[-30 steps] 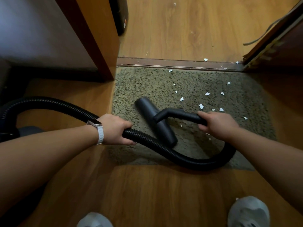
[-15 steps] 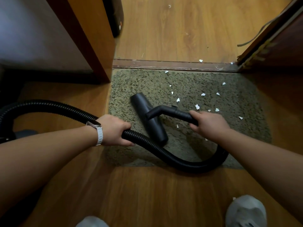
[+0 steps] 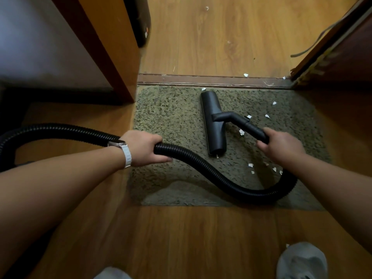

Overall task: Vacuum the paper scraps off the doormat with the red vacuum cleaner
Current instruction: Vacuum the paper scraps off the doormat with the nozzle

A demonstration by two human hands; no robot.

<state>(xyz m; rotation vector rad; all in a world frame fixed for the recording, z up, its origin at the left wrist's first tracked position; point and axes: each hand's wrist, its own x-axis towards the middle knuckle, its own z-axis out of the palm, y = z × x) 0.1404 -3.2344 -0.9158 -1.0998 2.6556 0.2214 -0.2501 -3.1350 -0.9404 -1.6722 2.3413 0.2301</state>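
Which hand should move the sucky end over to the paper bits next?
Right. The right hand grips the tube joined to the nozzle, and the paper scraps lie beside it. The left hand only holds the hose farther back.

Nozzle (image 3: 214,125) on doormat (image 3: 171,117), far end near threshold strip (image 3: 201,79); its tube (image 3: 253,128) runs right into right hand (image 3: 281,147). Paper scraps (image 3: 241,132) on mat, right of nozzle. Hose (image 3: 257,195) loops across mat's near half from left hand (image 3: 143,148) at mat's left edge.

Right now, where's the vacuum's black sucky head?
In the head view, the nozzle lies on the doormat, just left of the right hand.
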